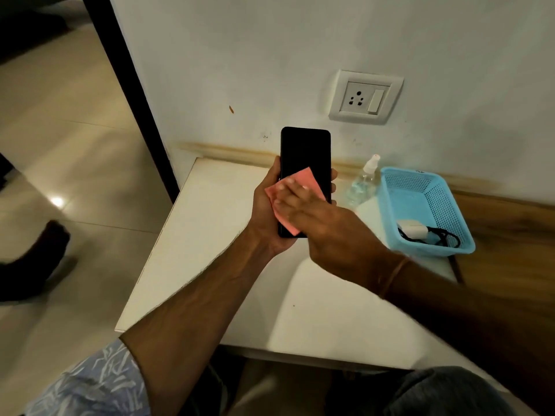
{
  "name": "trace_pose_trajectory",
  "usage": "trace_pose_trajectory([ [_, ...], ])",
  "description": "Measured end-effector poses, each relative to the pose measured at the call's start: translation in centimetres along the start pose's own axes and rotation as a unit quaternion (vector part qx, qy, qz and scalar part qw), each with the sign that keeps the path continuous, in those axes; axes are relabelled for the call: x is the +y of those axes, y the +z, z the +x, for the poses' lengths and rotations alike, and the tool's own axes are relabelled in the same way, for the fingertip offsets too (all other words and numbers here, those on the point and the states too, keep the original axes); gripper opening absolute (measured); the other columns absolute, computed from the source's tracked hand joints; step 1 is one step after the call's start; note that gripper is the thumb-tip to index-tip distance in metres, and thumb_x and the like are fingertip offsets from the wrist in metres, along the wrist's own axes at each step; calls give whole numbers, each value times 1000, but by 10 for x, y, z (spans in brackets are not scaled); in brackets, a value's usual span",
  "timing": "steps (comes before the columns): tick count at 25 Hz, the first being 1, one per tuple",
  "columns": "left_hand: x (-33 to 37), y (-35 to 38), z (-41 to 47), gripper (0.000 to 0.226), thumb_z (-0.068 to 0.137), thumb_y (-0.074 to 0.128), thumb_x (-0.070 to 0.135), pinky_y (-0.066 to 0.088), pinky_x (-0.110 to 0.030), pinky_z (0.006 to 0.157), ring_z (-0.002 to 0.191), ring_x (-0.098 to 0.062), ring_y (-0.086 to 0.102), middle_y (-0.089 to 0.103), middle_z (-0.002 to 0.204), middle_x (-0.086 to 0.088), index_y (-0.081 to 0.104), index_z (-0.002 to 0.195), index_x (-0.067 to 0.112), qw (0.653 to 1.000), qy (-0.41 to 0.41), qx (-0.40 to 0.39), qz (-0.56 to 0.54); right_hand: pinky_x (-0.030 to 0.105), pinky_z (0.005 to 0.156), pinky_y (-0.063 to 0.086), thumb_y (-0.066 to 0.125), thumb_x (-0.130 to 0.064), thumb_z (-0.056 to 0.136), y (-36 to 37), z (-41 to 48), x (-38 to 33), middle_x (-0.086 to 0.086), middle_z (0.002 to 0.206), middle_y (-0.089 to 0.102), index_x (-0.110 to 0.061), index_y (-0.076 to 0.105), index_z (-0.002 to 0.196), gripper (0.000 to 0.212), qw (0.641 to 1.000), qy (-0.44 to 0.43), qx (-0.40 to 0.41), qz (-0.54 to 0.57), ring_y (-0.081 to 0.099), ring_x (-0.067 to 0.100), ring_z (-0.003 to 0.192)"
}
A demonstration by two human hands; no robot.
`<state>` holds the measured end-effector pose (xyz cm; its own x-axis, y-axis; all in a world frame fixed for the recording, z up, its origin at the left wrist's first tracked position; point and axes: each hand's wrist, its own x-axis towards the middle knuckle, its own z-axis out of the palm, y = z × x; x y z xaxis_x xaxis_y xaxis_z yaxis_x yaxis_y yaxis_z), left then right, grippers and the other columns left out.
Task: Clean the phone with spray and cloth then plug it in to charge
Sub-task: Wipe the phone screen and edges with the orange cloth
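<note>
A white table (210,235) stands against a stained white wall (270,55), beside glossy floor tiles (75,145).

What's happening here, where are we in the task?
A person grips the phone in the left hand and presses a pink cloth flat on its dark screen with the right hand. The spray bottle stands on the white table beside a blue basket holding the charger and cable. The wall socket has nothing plugged in, so charging isn't started.
</note>
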<state>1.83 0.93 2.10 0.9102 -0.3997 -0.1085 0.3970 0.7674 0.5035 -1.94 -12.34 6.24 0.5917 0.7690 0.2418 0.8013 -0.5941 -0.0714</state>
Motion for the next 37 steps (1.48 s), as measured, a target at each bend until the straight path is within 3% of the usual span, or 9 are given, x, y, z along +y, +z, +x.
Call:
trace_pose_trajectory([
  [2, -2, 0, 2, 66, 101, 39, 60, 54, -38, 94, 107, -27, 65, 67, 121, -14, 62, 129, 5, 1000, 14, 9, -5, 38, 118, 26, 42, 15, 76, -15, 6, 23, 14, 149, 40, -4, 47, 140, 67, 1000, 21, 12, 11, 33, 28, 142],
  [5, -7, 0, 2, 55, 101, 47, 55, 57, -37, 92, 105, -27, 69, 72, 116, -12, 67, 128, 11, 999, 35, 22, -24, 32, 120, 20, 43, 12, 83, -27, 20, 39, 9, 153, 35, -9, 42, 144, 64, 978, 190, 75, 52, 26, 21, 145],
  [10, -5, 5, -1, 63, 97, 49, 56, 51, -34, 97, 109, -26, 63, 67, 119, -14, 57, 137, 8, 1000, 10, 8, -13, 35, 116, 30, 40, 11, 81, -7, 4, 12, 10, 149, 41, -7, 49, 140, 62, 998, 51, 38, 32, 32, 24, 143],
  [14, -14, 6, 1, 49, 101, 47, 52, 54, -37, 96, 105, -25, 69, 72, 113, -9, 70, 122, 15, 999, 42, 19, 5, 27, 118, 13, 41, -2, 96, -25, 45, 41, 0, 159, 25, -18, 29, 151, 58, 962, 248, 112, 37, 18, 15, 148],
  [17, -12, 3, 2, 55, 103, 41, 54, 43, -40, 109, 117, -28, 62, 68, 123, -13, 65, 129, 13, 999, 35, 3, -34, 36, 119, 20, 41, 4, 92, -6, 47, 9, 6, 158, 26, -12, 32, 149, 60, 980, 176, 84, 41, 18, 21, 148],
  [21, -1, -1, 2, 70, 103, 30, 61, 42, -40, 102, 109, -28, 58, 60, 124, -16, 48, 144, 7, 999, 38, -6, -25, 43, 115, 33, 43, 11, 77, 4, 2, -7, 14, 148, 42, -3, 46, 140, 64, 995, 89, 49, 23, 35, 29, 141],
  [26, -13, 1, 1, 51, 100, 48, 55, 54, -39, 95, 103, -27, 70, 72, 113, -10, 70, 122, 14, 999, 43, 27, -14, 38, 120, 23, 40, -2, 96, -17, 42, 34, 7, 159, 24, -12, 28, 151, 57, 970, 230, 78, 24, 18, 19, 148],
  [32, -12, 3, -1, 61, 104, 38, 54, 33, -40, 117, 123, -31, 56, 58, 132, -20, 54, 140, 9, 998, 47, 24, -26, 36, 122, 16, 41, 8, 88, -2, 33, -9, 13, 155, 31, -5, 39, 145, 58, 986, 147, 56, 62, 21, 25, 147],
  [37, -14, 2, 0, 52, 102, 46, 54, 55, -37, 96, 105, -26, 69, 72, 115, -10, 69, 124, 12, 998, 51, 37, -11, 37, 120, 21, 43, -4, 97, -17, 38, 27, 7, 156, 32, -14, 35, 148, 52, 972, 216, 93, 25, 26, 21, 146],
])
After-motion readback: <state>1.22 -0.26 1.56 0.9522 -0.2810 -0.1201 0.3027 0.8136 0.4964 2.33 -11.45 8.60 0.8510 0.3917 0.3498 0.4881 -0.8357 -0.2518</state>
